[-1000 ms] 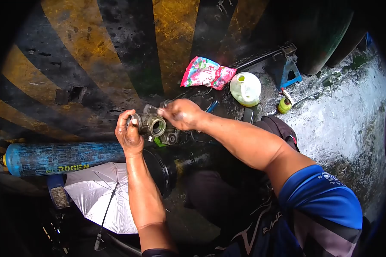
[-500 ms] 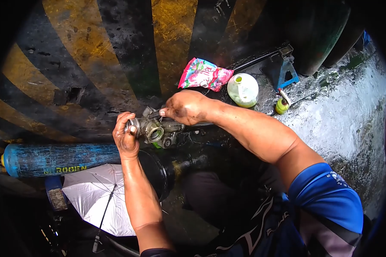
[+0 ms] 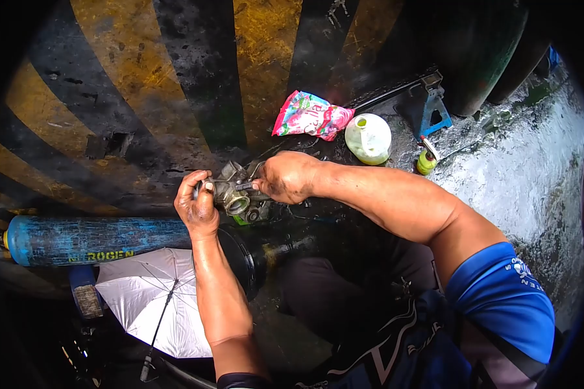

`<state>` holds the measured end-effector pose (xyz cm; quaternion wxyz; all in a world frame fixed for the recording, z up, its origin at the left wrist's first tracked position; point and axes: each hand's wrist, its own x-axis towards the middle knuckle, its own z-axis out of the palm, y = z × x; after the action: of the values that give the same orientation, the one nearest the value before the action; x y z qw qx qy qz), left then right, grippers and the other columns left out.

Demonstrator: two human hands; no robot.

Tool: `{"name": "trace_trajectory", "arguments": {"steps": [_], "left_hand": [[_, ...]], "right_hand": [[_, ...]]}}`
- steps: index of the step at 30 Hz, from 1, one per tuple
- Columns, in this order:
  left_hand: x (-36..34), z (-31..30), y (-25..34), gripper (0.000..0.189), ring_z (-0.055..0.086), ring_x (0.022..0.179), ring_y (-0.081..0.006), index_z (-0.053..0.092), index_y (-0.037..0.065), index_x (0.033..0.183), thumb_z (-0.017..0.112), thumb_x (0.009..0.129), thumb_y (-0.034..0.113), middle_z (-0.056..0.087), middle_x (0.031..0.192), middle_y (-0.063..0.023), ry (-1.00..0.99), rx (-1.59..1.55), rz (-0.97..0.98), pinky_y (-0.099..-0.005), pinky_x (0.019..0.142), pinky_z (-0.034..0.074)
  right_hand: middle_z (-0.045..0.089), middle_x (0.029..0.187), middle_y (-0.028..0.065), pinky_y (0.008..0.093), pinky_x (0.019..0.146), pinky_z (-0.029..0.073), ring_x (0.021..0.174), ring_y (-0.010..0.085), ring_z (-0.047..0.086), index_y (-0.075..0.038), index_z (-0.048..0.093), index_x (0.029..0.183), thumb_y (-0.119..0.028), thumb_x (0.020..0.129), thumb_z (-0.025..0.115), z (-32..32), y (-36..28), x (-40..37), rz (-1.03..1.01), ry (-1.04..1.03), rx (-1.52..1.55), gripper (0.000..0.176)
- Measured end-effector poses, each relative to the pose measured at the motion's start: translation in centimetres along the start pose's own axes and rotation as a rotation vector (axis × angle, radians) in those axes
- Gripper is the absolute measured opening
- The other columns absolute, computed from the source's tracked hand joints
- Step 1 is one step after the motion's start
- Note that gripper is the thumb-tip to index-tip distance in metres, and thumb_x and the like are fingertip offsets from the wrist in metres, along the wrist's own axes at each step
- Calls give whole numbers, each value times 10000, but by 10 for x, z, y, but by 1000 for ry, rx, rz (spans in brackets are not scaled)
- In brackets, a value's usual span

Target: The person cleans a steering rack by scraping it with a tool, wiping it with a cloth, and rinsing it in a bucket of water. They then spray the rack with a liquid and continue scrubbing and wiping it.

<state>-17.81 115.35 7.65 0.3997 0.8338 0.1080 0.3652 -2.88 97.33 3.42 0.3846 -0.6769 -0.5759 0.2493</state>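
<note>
A greasy metal housing (image 3: 239,205) with a round opening and several ports is held up in the middle of the head view. My left hand (image 3: 198,202) is closed around its left end, thumb on top. My right hand (image 3: 287,176), with dark smudges on it, pinches a short, dark rod-like piece (image 3: 244,186) against the upper side of the housing. What kind of piece it is does not show clearly. The back of my right hand hides part of the housing's right end.
A pink packet (image 3: 313,115), a whitish plastic jug (image 3: 368,139) and a small yellow-green bottle (image 3: 426,162) stand beyond my right forearm, near a blue metal stand (image 3: 437,115). On the left lie a blue nitrogen cylinder (image 3: 100,238) and an open silver umbrella (image 3: 150,295).
My right hand has moved down and slightly right, bringing the rod-like piece lower over the housing near its round opening. My left hand keeps its hold, with the housing turned slightly.
</note>
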Motion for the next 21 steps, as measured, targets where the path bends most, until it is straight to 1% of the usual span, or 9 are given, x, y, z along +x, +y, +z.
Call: {"name": "trace_trajectory", "arguments": {"steps": [3, 4, 5, 9, 10, 11, 15, 19, 21], "left_hand": [[-1, 1, -1, 173, 588, 880, -164, 657, -4, 913, 624, 761, 72, 652, 928, -87, 1, -13, 1, -291, 827, 453], [0, 0, -1, 168, 587, 877, -166, 654, -2, 910, 621, 765, 76, 650, 927, -88, 10, -20, -6, -291, 825, 453], [3, -2, -2, 168, 587, 877, -166, 654, -2, 910, 621, 765, 76, 650, 927, -88, 14, -16, -3, -291, 825, 453], [7, -13, -5, 138, 572, 888, -164, 636, -2, 882, 605, 778, 83, 632, 917, -79, -59, -27, -84, -285, 830, 441], [9, -11, -1, 165, 567, 906, -174, 634, 5, 894, 611, 792, 133, 623, 935, -89, -139, -52, -42, -290, 843, 435], [11, -9, 1, 198, 561, 923, -183, 632, 12, 905, 617, 806, 183, 613, 954, -99, -225, -79, -2, -295, 855, 428], [16, -10, -1, 240, 553, 918, -184, 630, 15, 890, 635, 803, 239, 607, 949, -96, -257, -90, -49, -304, 852, 428], [19, -1, 9, 86, 559, 886, -153, 623, 2, 841, 589, 768, 32, 613, 909, -71, -219, -117, -108, -279, 817, 432], [18, -4, 6, 79, 553, 879, -145, 623, 4, 839, 588, 771, 24, 609, 906, -65, -228, -121, -99, -277, 812, 432]], "right_hand": [[627, 722, 200, 483, 673, 477, 749, 419, 605, -45, 651, 753, -323, 971, 469, 4, 6, 16, 30, 101, 58, 397], [621, 705, 196, 490, 651, 471, 736, 430, 595, -45, 643, 753, -329, 969, 476, 18, 15, 18, -114, 179, 40, 394], [618, 697, 195, 499, 646, 473, 730, 426, 601, -46, 636, 746, -342, 961, 491, 9, 3, 8, -6, 79, 20, 393], [628, 696, 186, 500, 659, 489, 730, 409, 618, -54, 640, 741, -380, 946, 506, -13, -23, -6, -65, 57, -120, 407], [637, 703, 181, 496, 664, 496, 735, 400, 627, -61, 653, 751, -393, 941, 509, -17, -27, -2, -98, 71, -204, 408], [658, 733, 168, 484, 670, 504, 757, 386, 641, -76, 682, 788, -409, 939, 506, -23, -32, 14, -18, 3, -267, 406], [681, 778, 151, 465, 697, 518, 797, 367, 657, -99, 710, 831, -418, 930, 519, -43, -47, 27, -147, -113, -433, 385], [698, 807, 128, 448, 700, 523, 818, 330, 675, -109, 724, 846, -424, 919, 539, -54, -62, 38, -211, -204, -624, 372], [700, 812, 119, 443, 694, 525, 829, 328, 674, -115, 727, 851, -424, 919, 544, -62, -57, 36, -157, -181, -566, 366]]}}
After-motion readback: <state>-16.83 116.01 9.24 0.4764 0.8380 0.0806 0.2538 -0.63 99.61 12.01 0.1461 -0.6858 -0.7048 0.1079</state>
